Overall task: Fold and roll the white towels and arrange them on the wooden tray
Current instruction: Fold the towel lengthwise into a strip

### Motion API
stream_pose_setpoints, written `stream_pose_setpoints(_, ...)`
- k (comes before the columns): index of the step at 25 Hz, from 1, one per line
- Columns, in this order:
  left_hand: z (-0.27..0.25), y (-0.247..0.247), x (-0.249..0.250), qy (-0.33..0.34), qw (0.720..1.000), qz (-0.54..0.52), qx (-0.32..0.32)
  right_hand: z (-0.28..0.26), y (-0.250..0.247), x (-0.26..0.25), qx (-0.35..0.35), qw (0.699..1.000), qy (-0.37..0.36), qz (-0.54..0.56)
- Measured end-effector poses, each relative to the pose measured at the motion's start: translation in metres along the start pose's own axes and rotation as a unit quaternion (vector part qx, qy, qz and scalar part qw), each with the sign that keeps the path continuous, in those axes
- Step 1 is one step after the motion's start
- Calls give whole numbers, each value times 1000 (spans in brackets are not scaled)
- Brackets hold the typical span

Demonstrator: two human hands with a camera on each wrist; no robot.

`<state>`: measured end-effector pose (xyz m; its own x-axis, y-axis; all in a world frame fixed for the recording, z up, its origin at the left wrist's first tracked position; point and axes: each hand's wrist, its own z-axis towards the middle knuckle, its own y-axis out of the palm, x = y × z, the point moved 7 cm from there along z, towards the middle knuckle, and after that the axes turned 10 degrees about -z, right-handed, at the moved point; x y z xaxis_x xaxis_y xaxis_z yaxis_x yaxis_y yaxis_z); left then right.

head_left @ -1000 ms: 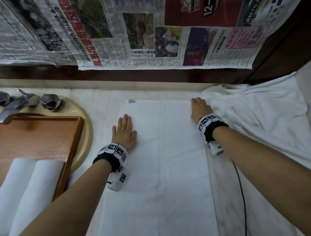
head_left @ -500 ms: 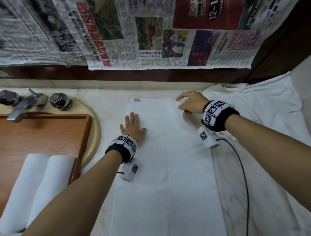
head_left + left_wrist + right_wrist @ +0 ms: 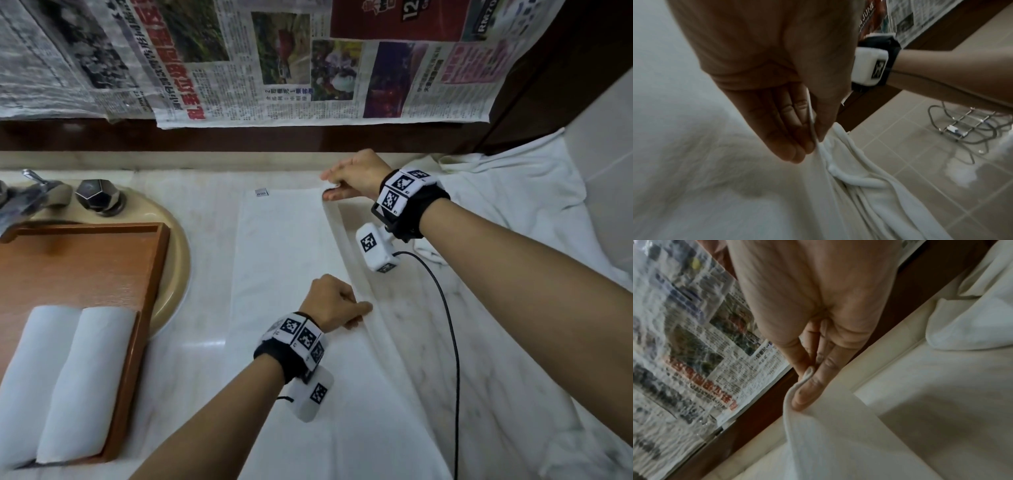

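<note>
A white towel [image 3: 284, 260] lies spread lengthwise on the pale marble surface [image 3: 486, 335], its near end running out of the head view. Both hands work its right long edge. The right hand [image 3: 354, 174] takes the far right corner, and the right wrist view shows the hem pinched between thumb and fingers [image 3: 807, 386], the cloth lifted off the stone and curling over. The left hand [image 3: 334, 303] holds the same edge nearer the person; in the left wrist view the thumb and fingertips [image 3: 797, 151] are clamped on the hem, which bunches into cords just below the grip. Holding one edge at two spaced points likely keeps it straight, so it can be carried across to the left edge as a lengthwise fold and not sag in the middle.

The wooden tray [image 3: 102, 260] sits to the left over a cream basin [image 3: 176, 274], with two rolled towels [image 3: 65, 377] lying side by side and touching at its near end. The far part of the tray is bare wood, presumably kept for further rolls. A heap of loose white towels [image 3: 513, 205] waits to the right. Newspaper sheets [image 3: 274, 58] hang over the wall behind the surface, and a tap [image 3: 20, 205] stands at the basin's far side.
</note>
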<state>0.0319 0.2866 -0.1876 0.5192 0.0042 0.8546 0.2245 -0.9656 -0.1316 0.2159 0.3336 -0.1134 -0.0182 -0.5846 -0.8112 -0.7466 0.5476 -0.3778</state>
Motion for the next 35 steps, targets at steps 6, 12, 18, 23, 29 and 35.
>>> stream_pose_setpoints(6,-19,-21,16,-7,994,-101,-30,-3,-3,5,9,998,19,-65)
stream_pose_setpoints(12,-52,-81,22,-17,990,-140,-6,1,17,-27,-3,986,-39,-163)
stream_pose_setpoints(18,-67,-135,-36,-69,977,-183,87,24,69,-43,4,955,-120,-272)
stream_pose_setpoints(23,-60,-149,-92,-97,944,-201,242,51,119,-42,32,899,-195,-392)
stream_pose_setpoints(29,-54,-158,-95,-74,935,-47,344,74,162,-12,-33,799,-195,-567)
stream_pose_setpoints(35,-38,-174,-87,-68,930,37,360,87,162,-13,-13,773,-213,-598)
